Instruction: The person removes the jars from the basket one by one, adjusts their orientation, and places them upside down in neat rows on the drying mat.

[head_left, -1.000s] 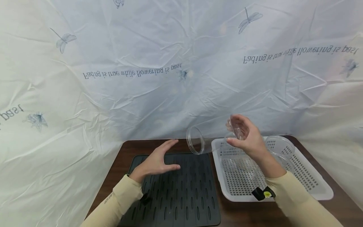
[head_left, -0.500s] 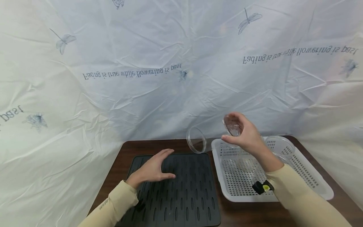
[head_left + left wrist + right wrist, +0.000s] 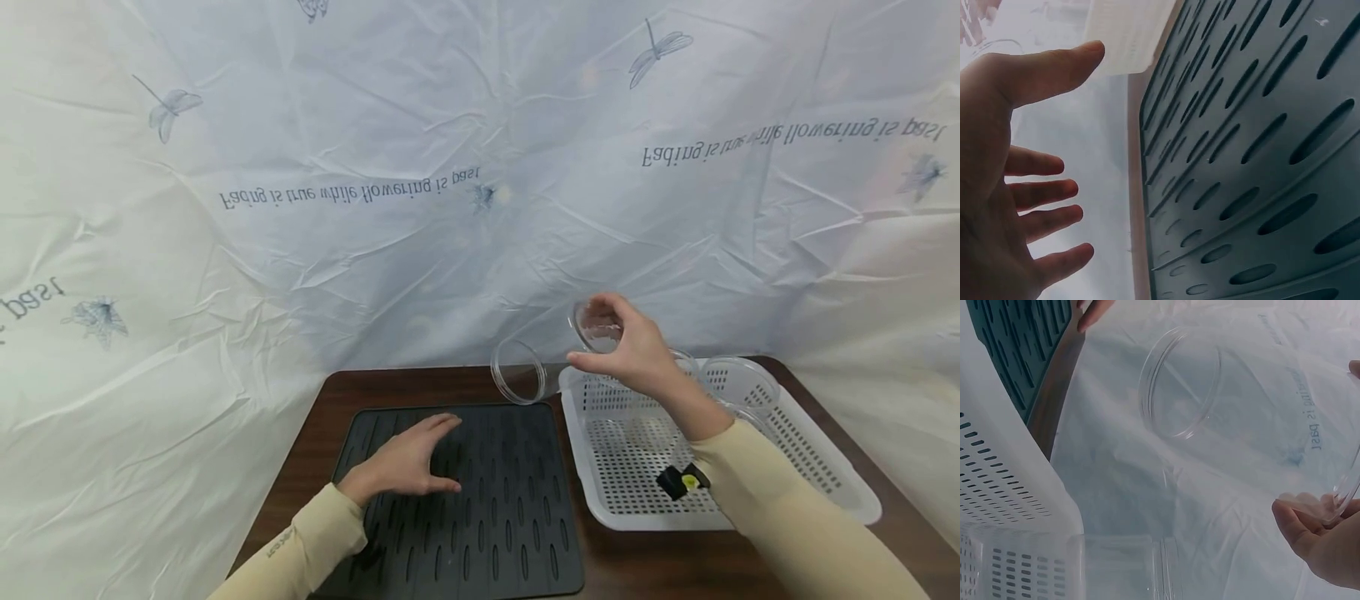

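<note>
A clear, wide-mouthed plastic jar (image 3: 546,335) is held in the air by my right hand (image 3: 633,354), whose fingers and thumb grip its base end. The jar lies on its side, its threaded mouth facing left and toward me. Its ringed rim (image 3: 1149,381) shows in the right wrist view, with no lid on it. My left hand (image 3: 405,457) hovers over the dark ribbed mat (image 3: 487,533), fingers and thumb spread apart. Nothing is in the left palm (image 3: 985,212), seen in the left wrist view.
A white perforated plastic basket (image 3: 600,508) stands on the right of the brown wooden table (image 3: 637,567). Other clear jars (image 3: 742,385) are in it, hard to count. A pale printed sheet (image 3: 390,275) hangs behind the table.
My right hand has moved left, bringing the jar's base left while its mouth stays nearly in place. My left hand has dropped lower and drawn slightly back from the jar.
</note>
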### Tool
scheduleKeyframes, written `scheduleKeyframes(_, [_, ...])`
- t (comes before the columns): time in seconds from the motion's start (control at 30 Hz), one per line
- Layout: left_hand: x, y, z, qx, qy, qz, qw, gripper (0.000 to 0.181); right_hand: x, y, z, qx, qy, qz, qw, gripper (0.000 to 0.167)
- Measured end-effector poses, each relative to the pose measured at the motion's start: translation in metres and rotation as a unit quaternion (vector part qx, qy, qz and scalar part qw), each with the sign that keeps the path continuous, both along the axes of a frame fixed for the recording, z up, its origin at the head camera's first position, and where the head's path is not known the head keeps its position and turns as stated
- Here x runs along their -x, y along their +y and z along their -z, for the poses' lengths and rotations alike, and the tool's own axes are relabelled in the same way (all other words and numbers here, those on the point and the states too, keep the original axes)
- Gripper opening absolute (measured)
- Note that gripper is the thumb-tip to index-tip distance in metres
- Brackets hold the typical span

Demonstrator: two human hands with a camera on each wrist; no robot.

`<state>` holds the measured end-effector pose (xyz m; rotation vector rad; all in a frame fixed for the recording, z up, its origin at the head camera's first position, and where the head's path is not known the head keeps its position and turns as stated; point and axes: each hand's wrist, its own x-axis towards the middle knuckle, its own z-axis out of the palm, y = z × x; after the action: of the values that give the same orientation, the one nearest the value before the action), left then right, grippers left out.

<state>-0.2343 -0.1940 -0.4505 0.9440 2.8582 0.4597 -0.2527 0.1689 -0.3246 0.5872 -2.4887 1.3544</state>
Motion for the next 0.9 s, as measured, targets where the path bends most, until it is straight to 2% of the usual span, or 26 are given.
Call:
scheduleKeyframes(0.3, [0.002,0.002,0.009,0.047,-0.017,0.005,0.9987,0.097,0.002,-0.005,-0.001,-0.030,-0.015,0.010,0.9994,0.087])
scheduleKeyframes(0.57, [0.004,0.000,0.021,0.085,-0.037,0.000,0.9957,0.103,0.006,-0.014,-0.004,-0.067,-0.020,0.014,0.9974,0.091])
scheduleKeyframes(0.9, [0.004,0.000,0.025,0.098,-0.049,0.003,0.9940,0.105,0.010,-0.020,-0.003,-0.080,-0.027,0.006,0.9964,0.092])
